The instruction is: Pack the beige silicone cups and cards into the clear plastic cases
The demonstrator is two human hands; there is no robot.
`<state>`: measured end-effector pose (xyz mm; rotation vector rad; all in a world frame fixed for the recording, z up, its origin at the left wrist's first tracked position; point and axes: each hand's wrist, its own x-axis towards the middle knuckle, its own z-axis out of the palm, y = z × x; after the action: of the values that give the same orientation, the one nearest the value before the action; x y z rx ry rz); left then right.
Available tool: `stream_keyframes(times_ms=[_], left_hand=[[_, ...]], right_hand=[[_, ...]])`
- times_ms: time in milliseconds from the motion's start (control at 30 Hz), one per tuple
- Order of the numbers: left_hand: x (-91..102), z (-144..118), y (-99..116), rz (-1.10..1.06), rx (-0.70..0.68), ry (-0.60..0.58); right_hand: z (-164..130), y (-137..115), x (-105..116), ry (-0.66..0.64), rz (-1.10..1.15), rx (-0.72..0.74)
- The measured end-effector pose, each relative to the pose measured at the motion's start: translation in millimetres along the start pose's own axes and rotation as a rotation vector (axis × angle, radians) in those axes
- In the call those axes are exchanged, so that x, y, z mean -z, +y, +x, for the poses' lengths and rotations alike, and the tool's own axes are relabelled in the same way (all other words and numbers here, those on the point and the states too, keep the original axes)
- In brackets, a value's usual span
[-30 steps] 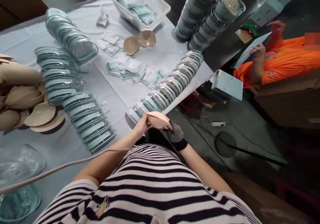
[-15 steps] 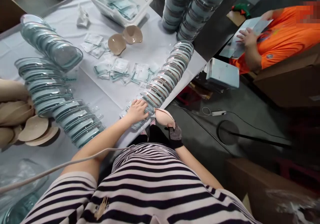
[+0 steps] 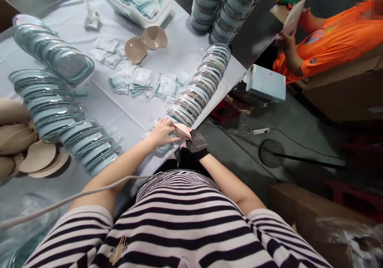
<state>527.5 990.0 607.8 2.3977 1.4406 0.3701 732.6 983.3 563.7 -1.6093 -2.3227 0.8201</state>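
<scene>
where the white-covered table [image 3: 98, 112] comes to its near corner, the bare left hand [image 3: 163, 133] lies with fingers spread and relaxed on the lowest shell of a slanting row of clear round plastic shells [image 3: 197, 87], pressing on it rather than gripping it. just beside it, the right hand [image 3: 195, 142], in a dark dotted knit glove, pinches a pale pink moulded foam cup [image 3: 182, 130] between thumb and fingers; the cup sits at the near end of that row, touching the left fingertips and the lowest shell.

further left on the table, more nested clear shells with teal inserts [image 3: 60, 112] lie in long curving rows. beige foam cups [image 3: 36, 160] are heaped at the left edge, and two more beige cups [image 3: 145, 43] lie hollow side up near the table's middle. small white and teal sachets [image 3: 143, 82] are scattered between them and the slanting row. a white slotted plastic basket [image 3: 163, 10] at the far side holds more sachets. tall stacks of filled shells [image 3: 221, 10] stand on a dark surface beyond. a person in an orange shirt [image 3: 335, 40] at upper right holds a sheet of paper.
</scene>
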Motion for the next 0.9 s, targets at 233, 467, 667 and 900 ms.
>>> stream_keyframes(times_ms=[233, 467, 667, 900], left_hand=[[2.1, -1, 1, -0.029, 0.021, 0.015], [4.3, -3, -9, -0.239, 0.148, 0.123], [3.4, -1, -9, -0.221, 0.182, 0.065], [-3.7, 6, 0, -0.061, 0.225, 0.069]], right_hand=[[20, -9, 9, -0.097, -0.151, -0.023], [22, -7, 5, -0.146, -0.121, -0.108], [42, -20, -5, -0.281, -0.143, -0.112], [56, -20, 19, -0.387, -0.126, -0.026]])
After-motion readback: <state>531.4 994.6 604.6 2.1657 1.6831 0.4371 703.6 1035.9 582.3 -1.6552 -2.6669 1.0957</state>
